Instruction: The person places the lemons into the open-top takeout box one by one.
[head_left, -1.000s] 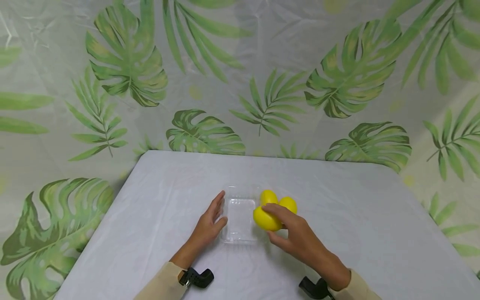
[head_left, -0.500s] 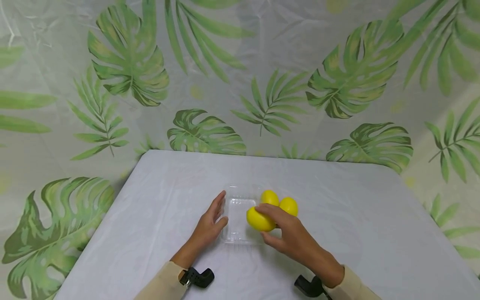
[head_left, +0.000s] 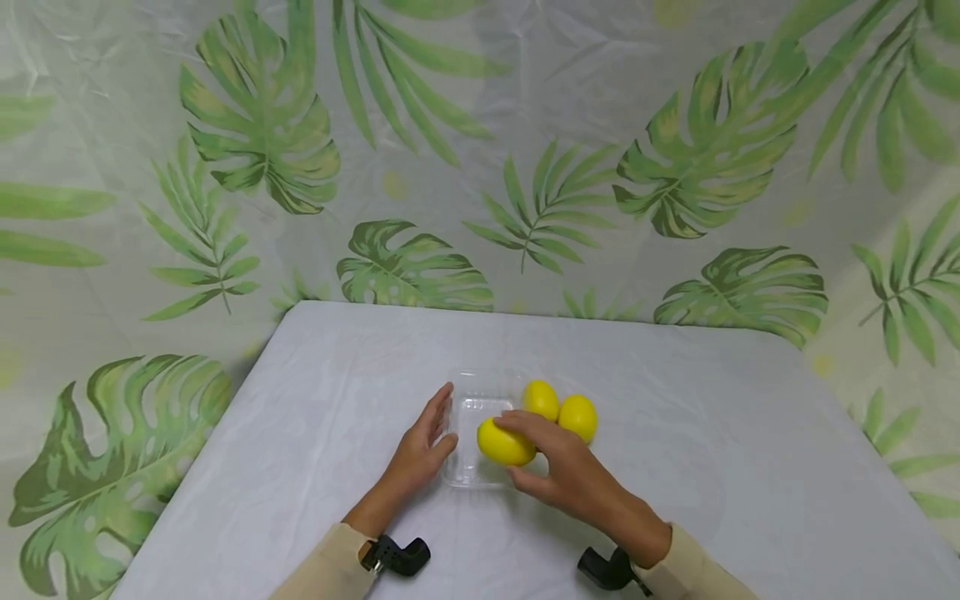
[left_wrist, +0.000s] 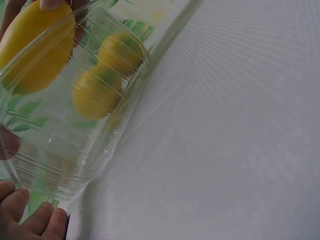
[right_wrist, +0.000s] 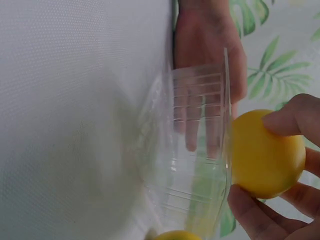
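Observation:
My right hand [head_left: 566, 467] pinches a yellow lemon [head_left: 506, 442] between thumb and fingertips, above the near right part of a clear plastic container [head_left: 480, 479]. In the right wrist view the held lemon [right_wrist: 267, 155] is level with the container's rim [right_wrist: 227, 125], on its open side. My left hand [head_left: 418, 446] rests along the container's left side with fingers fairly straight, and the left wrist view catches its fingertips [left_wrist: 37, 220] beside the clear wall. Two more lemons lie on the table just right of the container, one lemon [head_left: 541, 401] farther back and another lemon [head_left: 578, 418] nearer.
A white cloth covers the table [head_left: 360, 358]. Behind it hangs a leaf-patterned sheet [head_left: 555, 108]. Black wrist cameras sit on both forearms, the left camera [head_left: 405, 557] and the right camera [head_left: 603, 568].
My right hand has carried the lemon leftward, from the container's right edge to over its inside. The left hand and the other two lemons stay in place.

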